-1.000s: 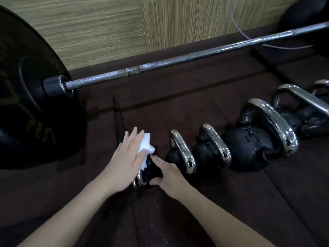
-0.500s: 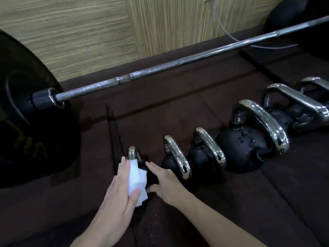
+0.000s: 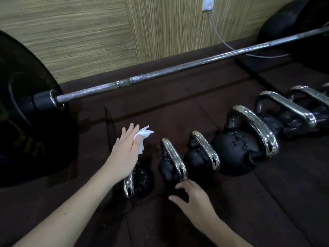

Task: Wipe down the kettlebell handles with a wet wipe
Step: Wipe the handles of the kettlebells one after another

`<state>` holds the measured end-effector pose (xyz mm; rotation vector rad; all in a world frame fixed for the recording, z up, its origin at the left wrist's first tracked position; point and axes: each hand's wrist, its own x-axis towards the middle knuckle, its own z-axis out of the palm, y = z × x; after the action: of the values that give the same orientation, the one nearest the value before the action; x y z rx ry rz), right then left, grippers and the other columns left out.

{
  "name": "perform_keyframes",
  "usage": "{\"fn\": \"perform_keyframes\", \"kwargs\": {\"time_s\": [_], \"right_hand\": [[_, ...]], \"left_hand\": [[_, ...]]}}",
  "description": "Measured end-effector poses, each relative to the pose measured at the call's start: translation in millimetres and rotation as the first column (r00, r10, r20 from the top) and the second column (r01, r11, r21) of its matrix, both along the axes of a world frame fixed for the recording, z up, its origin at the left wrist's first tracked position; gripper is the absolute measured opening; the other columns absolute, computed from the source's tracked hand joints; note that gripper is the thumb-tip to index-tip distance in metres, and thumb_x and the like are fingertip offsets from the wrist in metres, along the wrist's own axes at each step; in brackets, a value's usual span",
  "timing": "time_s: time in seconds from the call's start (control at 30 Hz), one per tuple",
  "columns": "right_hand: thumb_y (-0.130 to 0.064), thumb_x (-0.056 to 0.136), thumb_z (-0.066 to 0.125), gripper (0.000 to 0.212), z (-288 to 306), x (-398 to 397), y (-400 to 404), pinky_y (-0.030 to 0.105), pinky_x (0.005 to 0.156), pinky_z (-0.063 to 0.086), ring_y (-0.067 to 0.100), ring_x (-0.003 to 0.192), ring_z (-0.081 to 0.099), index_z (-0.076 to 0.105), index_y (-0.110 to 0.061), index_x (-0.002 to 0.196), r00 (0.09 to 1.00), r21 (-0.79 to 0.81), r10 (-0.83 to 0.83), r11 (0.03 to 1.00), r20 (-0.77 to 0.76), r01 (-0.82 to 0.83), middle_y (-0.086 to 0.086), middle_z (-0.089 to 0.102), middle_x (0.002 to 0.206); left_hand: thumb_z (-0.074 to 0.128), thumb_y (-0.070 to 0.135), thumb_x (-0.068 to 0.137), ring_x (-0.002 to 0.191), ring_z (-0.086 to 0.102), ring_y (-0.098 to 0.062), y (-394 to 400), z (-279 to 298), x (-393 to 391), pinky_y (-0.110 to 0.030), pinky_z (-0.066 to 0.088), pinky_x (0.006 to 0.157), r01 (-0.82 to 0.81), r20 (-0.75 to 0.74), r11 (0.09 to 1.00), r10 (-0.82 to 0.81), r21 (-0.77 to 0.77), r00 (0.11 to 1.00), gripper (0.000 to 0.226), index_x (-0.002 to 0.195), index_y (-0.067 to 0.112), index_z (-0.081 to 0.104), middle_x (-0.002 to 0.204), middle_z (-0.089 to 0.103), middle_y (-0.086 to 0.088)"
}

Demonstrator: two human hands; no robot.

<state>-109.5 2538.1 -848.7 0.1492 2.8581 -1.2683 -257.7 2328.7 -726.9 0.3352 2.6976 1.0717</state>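
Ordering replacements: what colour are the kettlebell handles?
Shiny chrome silver handles, clearest in the head view.

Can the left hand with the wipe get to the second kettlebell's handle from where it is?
Probably yes. The left hand holds the wet wipe over the first kettlebell; the second kettlebell's handle stands beside it, uncovered. The right hand sits only near its base.
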Motion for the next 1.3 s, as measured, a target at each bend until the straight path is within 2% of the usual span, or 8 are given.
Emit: {"fn": "perform_keyframes", "kwargs": {"time_s": [0.17, 0.37, 0.57, 0.73, 0.83, 1.0, 1.2, 1.3], "right_hand": [[-0.059, 0.072, 0.081, 0.073, 5, -3, 25, 0.02, 0.099, 0.05, 0.0, 0.122, 0.053, 0.05, -0.033, 0.133, 0.979, -0.069, -0.183, 0.982, -0.094, 0.177, -0.025, 0.047, 0.133], [-0.045, 0.074, 0.088, 0.109, 12, -25, 14, 0.002, 0.113, 0.017, -0.013, 0.148, 0.02, 0.022, -0.034, 0.16, 0.998, -0.123, -0.058, 0.991, -0.018, 0.055, -0.029, 0.025, 0.16], [-0.031, 0.07, 0.091, 0.097, 6, -40, 10, 0.015, 0.116, 0.032, -0.012, 0.139, 0.039, 0.04, -0.04, 0.152, 0.995, -0.197, -0.091, 0.976, 0.028, 0.094, -0.028, 0.047, 0.148], [-0.01, 0.076, 0.088, 0.048, -2, -41, 16, 0.009, 0.075, 0.048, -0.01, 0.09, 0.066, 0.062, -0.039, 0.105, 0.99, -0.098, -0.127, 0.986, 0.055, 0.132, -0.028, 0.064, 0.087], [-0.006, 0.073, 0.088, 0.054, -5, -44, 19, 0.0, 0.081, 0.042, -0.003, 0.094, 0.063, 0.07, -0.022, 0.121, 0.991, -0.156, -0.125, 0.979, 0.04, 0.129, -0.031, 0.063, 0.094], [0.003, 0.079, 0.084, 0.082, -1, -45, 25, -0.004, 0.096, 0.036, -0.005, 0.138, 0.042, 0.05, -0.024, 0.148, 0.999, -0.104, 0.024, 0.994, -0.035, -0.028, -0.018, 0.047, 0.149], [-0.005, 0.093, 0.065, 0.012, 12, -44, 34, 0.023, 0.068, 0.053, 0.009, 0.075, 0.07, 0.072, -0.011, 0.102, 0.995, -0.007, 0.064, 0.998, -0.072, -0.065, 0.003, 0.072, 0.087], [-0.008, 0.092, 0.07, 0.018, 6, -48, 33, 0.024, 0.076, 0.05, 0.014, 0.091, 0.069, 0.072, -0.007, 0.111, 0.997, 0.061, 0.082, 0.995, 0.012, -0.083, 0.005, 0.072, 0.1]], "left_hand": [[0.02, 0.042, 0.112, 0.158, -0.007, -0.005, 27, 1, -5, -0.03, -0.005, 0.127, 0.027, -0.039, 0.999, -0.028, -0.022, 0.999, 0.054, 0.164, 0.026, 0.021, 0.172, 0.006, 0.014], [0.015, 0.039, 0.112, 0.16, -0.003, -0.011, 47, -3, -17, -0.034, 0.001, 0.13, 0.093, -0.034, 0.969, -0.103, -0.231, 0.994, 0.057, 0.165, 0.018, 0.016, 0.174, 0.007, 0.007], [0.021, 0.047, 0.111, 0.159, -0.01, -0.012, 70, -8, 6, -0.032, -0.002, 0.129, 0.358, 0.002, 0.906, -0.368, -0.226, 0.93, 0.06, 0.166, 0.022, 0.016, 0.174, 0.004, 0.006], [0.016, 0.052, 0.11, 0.158, -0.021, -0.015, 58, -14, 49, -0.041, -0.003, 0.13, 0.491, -0.225, 0.668, -0.692, -0.559, 0.686, 0.062, 0.165, 0.022, 0.014, 0.174, 0.0, 0.008], [0.017, 0.051, 0.111, 0.159, -0.018, -0.014, 55, -20, 38, -0.044, -0.001, 0.13, 0.453, -0.241, 0.653, -0.694, -0.607, 0.678, 0.06, 0.165, 0.025, 0.017, 0.174, 0.002, 0.008], [0.013, 0.058, 0.107, 0.156, -0.022, -0.009, 72, -16, 10, -0.041, -0.005, 0.13, 0.322, -0.091, 0.888, -0.369, -0.328, 0.925, 0.066, 0.163, 0.024, 0.022, 0.174, 0.003, 0.009], [0.021, 0.063, 0.107, 0.159, -0.016, -0.022, 64, -21, 74, -0.053, 0.001, 0.128, 0.515, -0.212, 0.568, -0.777, -0.642, 0.593, 0.07, 0.16, 0.019, 0.032, 0.174, 0.01, 0.002], [0.018, 0.053, 0.109, 0.16, -0.01, -0.015, 66, -22, 62, -0.054, 0.004, 0.129, 0.448, -0.251, 0.656, -0.694, -0.608, 0.675, 0.061, 0.159, 0.022, 0.034, 0.172, 0.016, 0.005]]}}
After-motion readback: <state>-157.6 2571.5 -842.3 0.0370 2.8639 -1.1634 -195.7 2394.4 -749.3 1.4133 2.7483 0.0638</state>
